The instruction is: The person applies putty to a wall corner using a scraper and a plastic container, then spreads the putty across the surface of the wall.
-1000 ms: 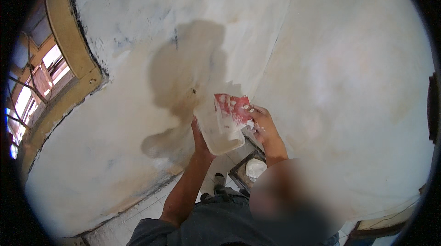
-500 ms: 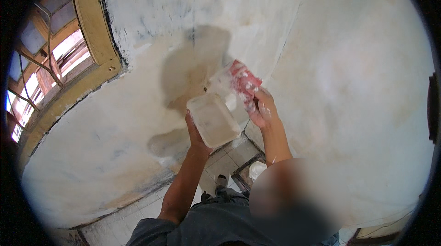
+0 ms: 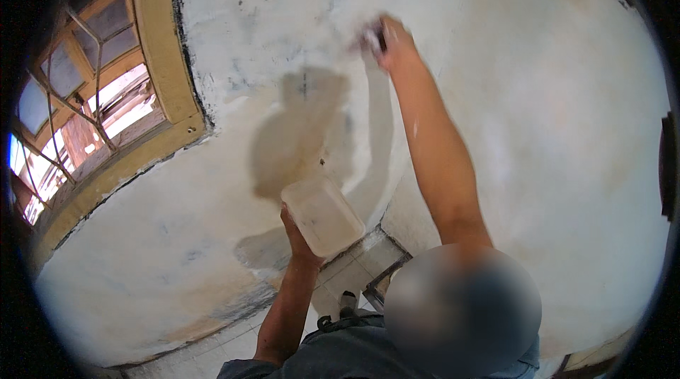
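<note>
My left hand (image 3: 299, 240) grips a whitish rectangular plastic tub (image 3: 324, 217) by its lower left side. The tub is tilted, its hollow showing pale smears. Stretched far up and forward, my right arm brings my right hand (image 3: 391, 44) to the patchy white wall (image 3: 283, 18). Its fingers are closed round a red putty spreader (image 3: 365, 39), which is smeared by motion and partly hidden here; the earlier frame shows it red and flat, with white paste on it. Specks of white dot my right forearm.
To the left is a yellow window frame (image 3: 157, 39) with metal bars (image 3: 98, 113). A second wall (image 3: 552, 131) meets the first at a corner on my right. Below lie floor tiles (image 3: 375, 255) and a dark-edged stand (image 3: 382, 283). A blurred round patch covers the lower right.
My right hand has moved up and away with the spreader, from beside the tub to the upper wall. The tub sits slightly lower in view, and the view has shifted a little.
</note>
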### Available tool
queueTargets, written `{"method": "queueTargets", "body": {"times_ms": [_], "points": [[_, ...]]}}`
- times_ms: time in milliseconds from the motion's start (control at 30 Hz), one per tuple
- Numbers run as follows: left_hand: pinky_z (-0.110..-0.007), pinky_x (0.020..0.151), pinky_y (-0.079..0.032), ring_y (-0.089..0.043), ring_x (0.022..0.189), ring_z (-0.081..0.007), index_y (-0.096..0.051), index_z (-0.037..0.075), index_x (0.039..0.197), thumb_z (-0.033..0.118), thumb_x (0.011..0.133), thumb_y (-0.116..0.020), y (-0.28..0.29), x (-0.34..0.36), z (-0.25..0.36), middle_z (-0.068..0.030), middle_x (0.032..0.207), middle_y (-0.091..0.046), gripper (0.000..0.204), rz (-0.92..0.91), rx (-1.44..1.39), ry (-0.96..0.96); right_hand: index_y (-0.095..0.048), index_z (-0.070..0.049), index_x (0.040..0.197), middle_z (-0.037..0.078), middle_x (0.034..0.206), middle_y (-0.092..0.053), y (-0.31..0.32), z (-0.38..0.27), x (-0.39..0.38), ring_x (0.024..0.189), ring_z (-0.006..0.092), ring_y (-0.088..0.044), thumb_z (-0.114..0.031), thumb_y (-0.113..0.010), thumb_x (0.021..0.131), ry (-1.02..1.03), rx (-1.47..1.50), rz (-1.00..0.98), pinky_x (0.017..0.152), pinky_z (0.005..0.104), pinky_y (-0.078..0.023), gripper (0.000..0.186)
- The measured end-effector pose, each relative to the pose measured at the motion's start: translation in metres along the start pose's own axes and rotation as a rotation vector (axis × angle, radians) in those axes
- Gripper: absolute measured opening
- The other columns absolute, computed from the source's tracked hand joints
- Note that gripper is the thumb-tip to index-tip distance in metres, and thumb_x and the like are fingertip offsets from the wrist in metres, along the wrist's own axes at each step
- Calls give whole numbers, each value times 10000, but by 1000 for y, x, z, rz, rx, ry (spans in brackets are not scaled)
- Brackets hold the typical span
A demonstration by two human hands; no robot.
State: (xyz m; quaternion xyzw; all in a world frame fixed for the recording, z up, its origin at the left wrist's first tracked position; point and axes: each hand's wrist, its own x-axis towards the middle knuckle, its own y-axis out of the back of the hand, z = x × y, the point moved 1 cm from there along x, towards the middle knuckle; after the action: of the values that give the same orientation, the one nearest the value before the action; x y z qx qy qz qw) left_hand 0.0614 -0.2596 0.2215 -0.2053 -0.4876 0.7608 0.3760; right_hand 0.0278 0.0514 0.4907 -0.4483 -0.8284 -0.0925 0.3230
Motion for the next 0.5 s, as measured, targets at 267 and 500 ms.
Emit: {"method": "queueTargets", "body": {"times_ms": [267, 500], "points": [[-489, 916, -500, -573, 1100, -287, -460, 179, 1347, 722, 865, -385, 12, -5, 11, -76, 1249, -558, 730, 83, 51, -43, -562, -85, 718, 43, 632, -548, 19, -101, 58, 476, 155, -507, -199, -513, 868, -229, 528, -16, 386, 261, -409, 195], [-473, 930, -495, -562, 1128, -275, -466, 170, 1357, 679, 895, -370, 39, -4, 12, -69, 1274, -551, 694, -24, 2, -43, -476, -139, 649, 12, 584, -479, 33, 14, -102, 468, 125, -445, -156, -539, 788, -568, 354, 42, 394, 250, -346, 154]]}}
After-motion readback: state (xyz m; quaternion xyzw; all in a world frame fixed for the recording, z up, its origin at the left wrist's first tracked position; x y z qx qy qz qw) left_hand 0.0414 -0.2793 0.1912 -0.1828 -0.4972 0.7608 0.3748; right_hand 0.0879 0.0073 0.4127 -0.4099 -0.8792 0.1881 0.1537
